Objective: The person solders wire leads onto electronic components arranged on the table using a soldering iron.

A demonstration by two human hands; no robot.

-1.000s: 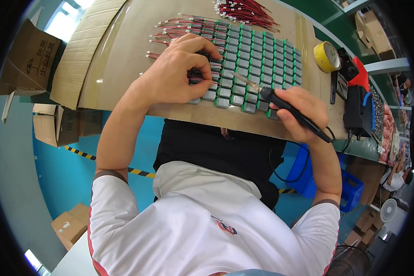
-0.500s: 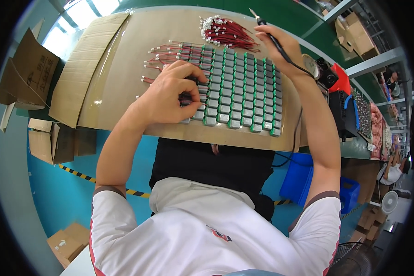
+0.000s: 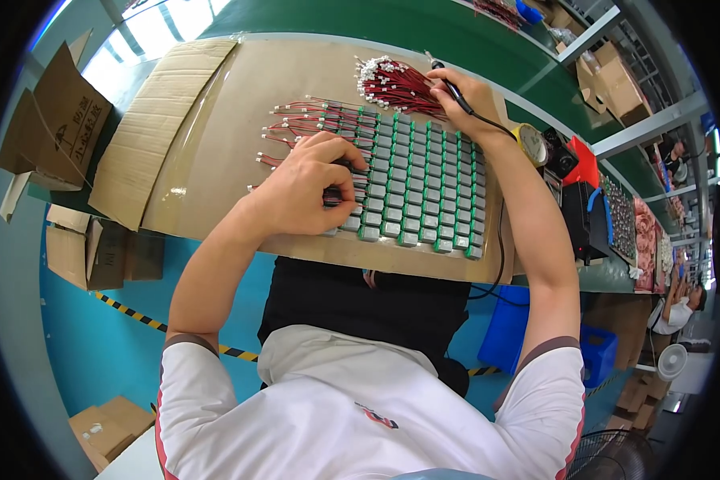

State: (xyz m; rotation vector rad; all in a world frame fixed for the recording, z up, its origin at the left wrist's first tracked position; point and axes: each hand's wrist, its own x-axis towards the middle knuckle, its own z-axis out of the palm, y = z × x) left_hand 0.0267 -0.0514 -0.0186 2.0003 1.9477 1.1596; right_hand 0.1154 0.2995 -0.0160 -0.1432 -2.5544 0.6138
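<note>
Right hand (image 3: 466, 102) gripped the soldering iron (image 3: 454, 90) at one o'clock, probably angled off the leads (image 3: 404, 88) — left hand (image 3: 312, 182), eleven, covered battery cells (image 3: 416, 186), pinch unclear.

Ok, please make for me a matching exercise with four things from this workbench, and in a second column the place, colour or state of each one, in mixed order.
Things:
1. Soldering iron
2. Pile of wires
3. Tape roll
4. Grey-green blocks

Descriptions:
A. Yellow
B. Laid out in close rows
C. Held in the right hand
D. Mostly red, with white ends

Right pairs: 1-C, 2-D, 3-A, 4-B
</note>
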